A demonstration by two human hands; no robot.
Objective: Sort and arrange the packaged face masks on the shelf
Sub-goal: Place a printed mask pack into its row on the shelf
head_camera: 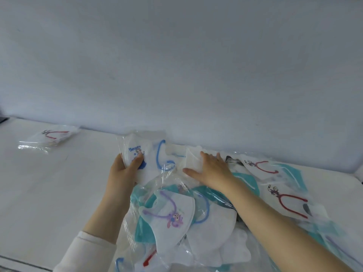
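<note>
Head: packaged masks point(172, 213) under both hands point(122, 169) point(213, 169).

A plain back wall point(176, 65), pale bluish white and evenly lit, fills the upper half of the view. It meets a smooth white shelf point(59, 183) along a softly shadowed line. A small dark object point(3, 119) shows at the far left edge, and a thin grey seam point(17, 261) runs along the shelf's near edge

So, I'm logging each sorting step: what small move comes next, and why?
Probably lift the blue-strap packet, pinched by the left hand, clear of the pile and start its own group on the bare shelf; the right hand presses the pile flat, and a red-strap packet lies apart.
</note>
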